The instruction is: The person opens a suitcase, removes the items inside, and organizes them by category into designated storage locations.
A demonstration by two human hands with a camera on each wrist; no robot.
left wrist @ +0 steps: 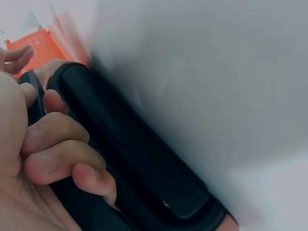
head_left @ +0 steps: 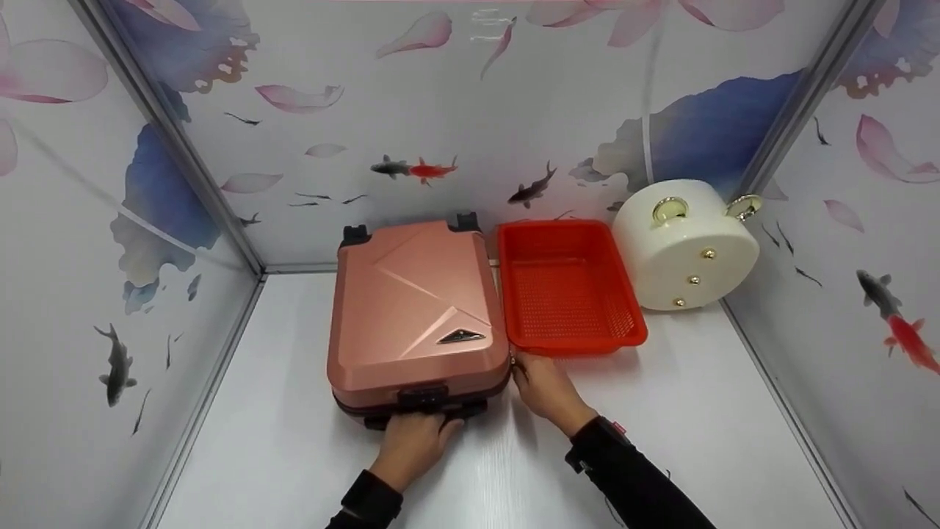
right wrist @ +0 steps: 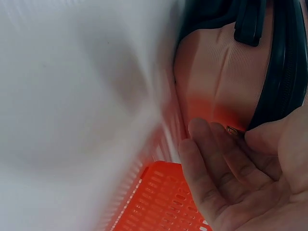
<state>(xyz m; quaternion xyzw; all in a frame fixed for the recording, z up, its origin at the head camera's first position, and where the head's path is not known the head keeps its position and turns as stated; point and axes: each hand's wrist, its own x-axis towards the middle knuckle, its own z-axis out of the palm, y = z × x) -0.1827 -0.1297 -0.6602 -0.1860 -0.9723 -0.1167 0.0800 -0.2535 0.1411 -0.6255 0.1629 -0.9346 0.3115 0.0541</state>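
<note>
A rose-pink hard-shell suitcase (head_left: 411, 301) lies flat on the white table, its black wheels toward the back wall. At its front side, my left hand (head_left: 413, 444) has its fingers curled round the black carry handle (left wrist: 82, 204). My right hand (head_left: 551, 393) is at the suitcase's front right corner, beside the red basket. In the right wrist view, its thumb and index finger pinch a small metal zipper pull (right wrist: 232, 130) by the black zipper seam (right wrist: 286, 62), while the other fingers stay extended.
Against the suitcase's right side stands a red perforated plastic basket (head_left: 569, 294). Farther right, a cream drum-shaped case (head_left: 683, 250) with gold studs and rings leans by the back corner. Printed wall panels (head_left: 470, 110) enclose the table (head_left: 279, 441) at the back and both sides.
</note>
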